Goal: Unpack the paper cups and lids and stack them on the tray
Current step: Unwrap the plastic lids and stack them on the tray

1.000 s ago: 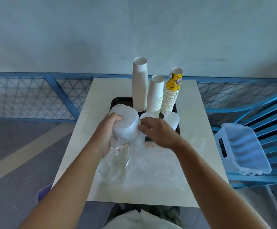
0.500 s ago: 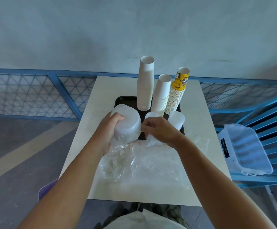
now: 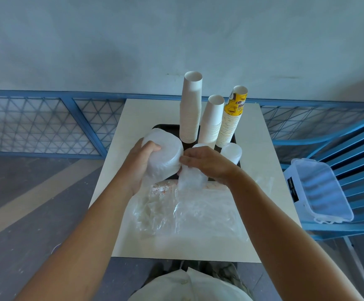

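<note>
1. Plastic film wraps a stack of white lids (image 3: 164, 154), which is held tilted on its side above the near left part of the black tray (image 3: 166, 127).
2. The left hand (image 3: 139, 164) grips this wrapped stack from the left, with its fingers curled over the top edge.
3. The right hand (image 3: 207, 164) pinches the clear wrapper (image 3: 189, 181) at the right end of the stack. The loose film hangs from the fingers down to the table top.
4. The tray lies on the far half of a white table (image 3: 150, 111).
5. Three columns of paper cups stand upright, mouths up, along the back of the tray. A tall white stack (image 3: 191, 109) is on the left and a shorter white stack (image 3: 212, 120) is in the middle. On the right is a leaning stack (image 3: 233, 118) whose top cup is printed yellow.
6. Two short piles of unwrapped lids sit at the front right of the tray. One pile (image 3: 231, 152) is in plain sight, and the other pile (image 3: 200, 146) peeks out just behind the right hand.
7. Crumpled clear bags (image 3: 187, 211) lie on the near half of the table, between the two forearms.
8. To the right of the table, a clear plastic box (image 3: 320, 192) rests on a blue slatted chair (image 3: 361, 144).
9. A blue mesh railing (image 3: 35, 122) runs behind the table, below a pale wall.
</note>
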